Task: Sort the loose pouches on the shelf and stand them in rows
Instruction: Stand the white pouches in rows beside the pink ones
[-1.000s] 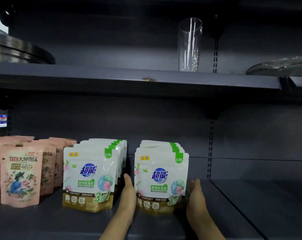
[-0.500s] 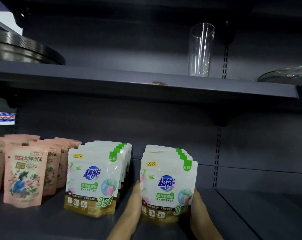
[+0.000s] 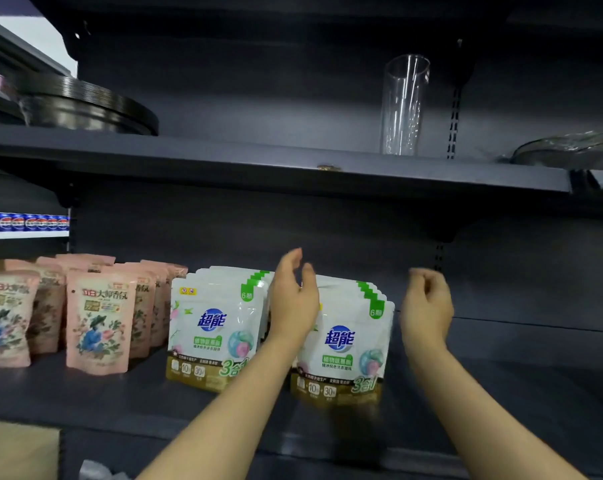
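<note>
Head view, shelf: the dark lower shelf (image 3: pixel 501 393) carries all the pouches; its right half shows no pouch.
Head view, pink pouches: the pink pouches (image 3: pixel 99 323) stand upright in files toward the left end of the shelf, labels facing the front edge.
Head view, left white row: one file of white pouches (image 3: pixel 210 327) stands near the middle of the shelf, just beside the pink ones, front to back.
Head view, right white row: a second file of white pouches (image 3: pixel 345 351) stands just to its right, its front pouch a little nearer the front edge.
Head view, my left hand: my left hand (image 3: pixel 293 296) is raised above the gap between the two white files, fingers straight and loose, holding nothing; its wrist covers part of both rows, so I cannot tell whether it brushes them.
Head view, my right hand: my right hand (image 3: pixel 426 299) hangs in the air off the right side of the second white file, apart from it, fingers loosely curled with nothing in them.
Head view, upper shelf: a stack of dark plates (image 3: pixel 85 112), a tall clear glass (image 3: pixel 402 105) and a glass dish (image 3: pixel 570 150) sit on the upper shelf, no part of my job.
Progress, done: as I judge it, sorting by kind is finished and every pouch in sight stands in a row.
Progress, left: I see no loose pouch lying flat; at most the two white fronts want lining up with each other along the front edge. The far left is cut off, so I cannot vouch for that end.
</note>
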The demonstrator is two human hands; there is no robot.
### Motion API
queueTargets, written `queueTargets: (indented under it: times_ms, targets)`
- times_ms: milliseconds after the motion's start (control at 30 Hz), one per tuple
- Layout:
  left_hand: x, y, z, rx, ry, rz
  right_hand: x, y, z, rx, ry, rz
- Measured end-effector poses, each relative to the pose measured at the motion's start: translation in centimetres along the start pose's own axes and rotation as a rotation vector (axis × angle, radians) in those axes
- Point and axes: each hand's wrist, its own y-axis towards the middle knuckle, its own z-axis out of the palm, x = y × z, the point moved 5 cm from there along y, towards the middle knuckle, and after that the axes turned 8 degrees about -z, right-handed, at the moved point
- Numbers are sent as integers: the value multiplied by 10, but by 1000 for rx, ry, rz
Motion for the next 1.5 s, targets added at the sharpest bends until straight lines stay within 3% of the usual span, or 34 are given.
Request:
queueTargets:
  times_ms: [200, 433, 633, 867, 967, 1233, 1333, 1500]
  targets:
    - [-51, 8, -33, -122, -27, 132, 56, -16, 35, 114, 122, -163]
    - [-54, 20, -105, -217, 73, 109, 70, -62, 104, 312, 175, -94]
    - [-17, 35, -150, -186, 79, 5, 63, -96, 144, 359, 157, -21]
    - [63, 42, -194, -151, 151, -193, 6, -137, 175, 314, 122, 200]
    - [88, 40, -196, -69, 131, -255, -34, -160, 185, 261, 172, 414]
    - [136, 46, -183, 67, -131, -551, -89, -179, 197, 169, 390, 797]
    - [140, 50, -185, 71, -208, -641, -91, -177, 203, 193, 369, 779]
    - [180, 58, -168, 230, -348, -821, -90, -177, 208, 170, 299, 792]
